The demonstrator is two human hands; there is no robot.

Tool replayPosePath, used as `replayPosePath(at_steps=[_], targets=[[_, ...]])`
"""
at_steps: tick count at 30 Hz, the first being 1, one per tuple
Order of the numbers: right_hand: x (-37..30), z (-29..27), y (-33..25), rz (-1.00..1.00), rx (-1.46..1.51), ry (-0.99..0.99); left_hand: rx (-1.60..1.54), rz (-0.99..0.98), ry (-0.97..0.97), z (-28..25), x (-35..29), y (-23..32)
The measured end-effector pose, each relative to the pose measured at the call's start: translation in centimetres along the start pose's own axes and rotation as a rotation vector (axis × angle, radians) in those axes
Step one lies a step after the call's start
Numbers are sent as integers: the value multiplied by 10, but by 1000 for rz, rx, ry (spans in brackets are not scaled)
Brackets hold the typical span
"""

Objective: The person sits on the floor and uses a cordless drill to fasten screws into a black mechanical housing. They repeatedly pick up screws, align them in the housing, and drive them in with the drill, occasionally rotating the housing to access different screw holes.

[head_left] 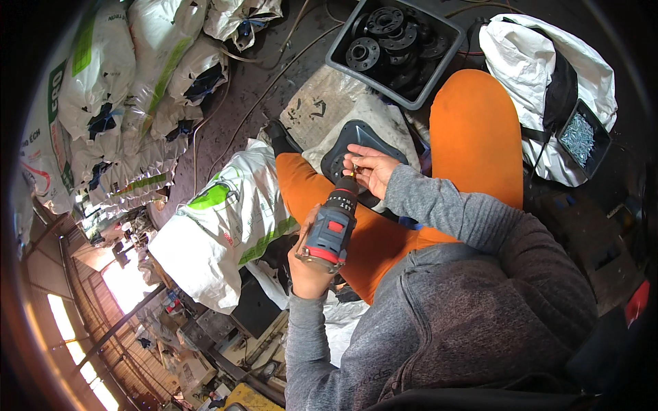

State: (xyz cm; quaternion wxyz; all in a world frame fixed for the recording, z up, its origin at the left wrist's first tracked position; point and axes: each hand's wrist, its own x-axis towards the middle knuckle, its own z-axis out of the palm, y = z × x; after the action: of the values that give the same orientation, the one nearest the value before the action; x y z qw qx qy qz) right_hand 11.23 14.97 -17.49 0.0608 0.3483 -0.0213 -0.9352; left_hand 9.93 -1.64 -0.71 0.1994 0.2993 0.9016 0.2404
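Note:
My left hand (310,270) is wrapped round the grip of a grey and red cordless drill (330,233). The drill points away from me, its bit close to the fingers of my right hand (373,170). Those fingers pinch a small metal piece, perhaps a screw, at the bit's tip; its exact shape is too small to tell. Beneath my right hand lies a black moulded part (363,133) with rounded corners, resting by my legs on a pale sack. My right hand and the drill cover some of it.
A grey bin (439,89) of black round flanged parts stands ahead. To the right, a small black tray (600,159) of screws leans against a white sack (519,51). Filled white sacks (103,68) are piled at left; another sack (199,253) lies beside my leg. Cables (257,103) cross the floor.

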Motion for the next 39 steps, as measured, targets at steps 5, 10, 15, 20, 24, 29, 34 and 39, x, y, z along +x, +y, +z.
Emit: replayPosePath(at_steps=[5,10,15,20,24,29,34,39], targets=[[8,-4,3,-81,51,45,-155,-147,-125,-13,-4,1],[2,1,0,-62,15,39,-35,-23,23,-9,2,8],[2,-1,-1,-35,37,16,-4,-6,-29,-12,5,0],[2,0,2,-50,-5,41,-34,-34,-85,-17,1,-6],[-1,2,1,-80,-75,42,-68,-157,-84,-18,-2,-4],[-2,1,-4,0,-229,26,-18,-23,-128,-34,7,8],[-2,0,-5,-77,-554,33,3,-29,-138,-38,7,-5],[35,-37,-10,-552,-889,159,-48,-19,-75,-36,21,-16]])
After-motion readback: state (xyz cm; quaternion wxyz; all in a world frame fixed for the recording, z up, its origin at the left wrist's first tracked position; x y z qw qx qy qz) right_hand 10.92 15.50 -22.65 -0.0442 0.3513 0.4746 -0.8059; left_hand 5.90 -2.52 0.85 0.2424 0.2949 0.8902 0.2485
